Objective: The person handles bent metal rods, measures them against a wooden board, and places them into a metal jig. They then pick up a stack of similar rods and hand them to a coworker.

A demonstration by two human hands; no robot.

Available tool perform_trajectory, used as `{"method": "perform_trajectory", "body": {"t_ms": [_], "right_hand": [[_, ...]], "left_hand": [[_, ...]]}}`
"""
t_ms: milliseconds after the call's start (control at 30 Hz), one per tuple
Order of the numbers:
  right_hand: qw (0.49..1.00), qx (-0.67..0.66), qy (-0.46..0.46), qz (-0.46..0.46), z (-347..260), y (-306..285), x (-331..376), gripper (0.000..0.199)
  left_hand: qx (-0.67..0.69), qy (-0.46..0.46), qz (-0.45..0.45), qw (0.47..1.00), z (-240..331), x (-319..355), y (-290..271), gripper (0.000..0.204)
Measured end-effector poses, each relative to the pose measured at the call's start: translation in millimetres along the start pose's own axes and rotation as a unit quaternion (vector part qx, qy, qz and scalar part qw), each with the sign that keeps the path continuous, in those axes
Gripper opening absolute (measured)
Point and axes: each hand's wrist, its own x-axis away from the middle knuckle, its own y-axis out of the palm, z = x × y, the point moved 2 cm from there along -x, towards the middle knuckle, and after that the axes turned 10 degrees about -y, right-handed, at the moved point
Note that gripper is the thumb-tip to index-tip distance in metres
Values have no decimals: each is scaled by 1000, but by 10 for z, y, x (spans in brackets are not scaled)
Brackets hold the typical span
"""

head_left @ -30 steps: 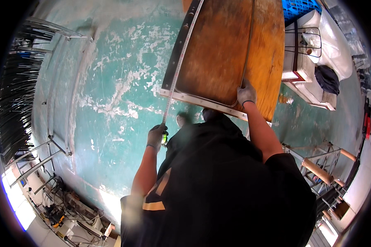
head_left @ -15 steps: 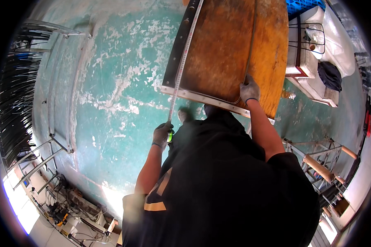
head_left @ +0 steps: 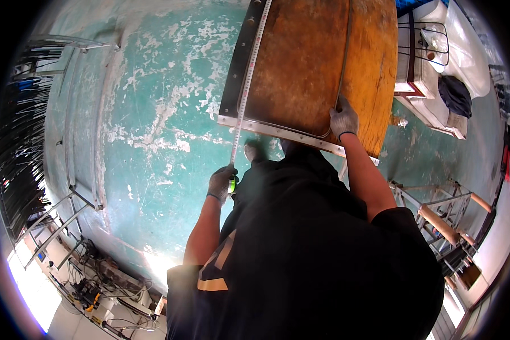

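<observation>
No words or numbers can be read. The tape carries a row of small printed marks along its pale length, too tiny to make out. The black shirt bears 2 tan patches; whether they form a letter or sign cannot be told.

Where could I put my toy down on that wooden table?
The brown middle between the tape measure and bent rod looks bare; so does the yellower strip right of the rod. It's crowded at left, by the black strip, and around the right hand.
</observation>
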Motion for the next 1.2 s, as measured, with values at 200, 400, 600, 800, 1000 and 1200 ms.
{"method": "perform_trajectory", "body": {"t_ms": [200, 400, 600, 800, 1000, 1200], "right_hand": [[1000, -11, -14, 13, 77, 46, -1, 52], [999, -32, -30, 7, 151, 64, -15, 46], [999, 15, -34, 15, 305, 97, -59, 59], [997, -22, -67, 12, 275, -54, 5, 60], [991, -82, -105, -29, 317, -203, 30, 58], [983, -143, -115, -30, 669, -136, -40, 55]], "left_hand": [[25, 3, -32, 999, -51, -81, -44, 41], [27, 49, -40, 998, -187, -91, -37, 38], [6, 56, -59, 997, -175, -197, 202, 40], [-18, 67, -58, 996, -144, 50, 548, 41], [37, 58, -95, 993, -515, -31, 1212, 41], [-31, 113, -51, 992, -785, 15, 1887, 41]]}}
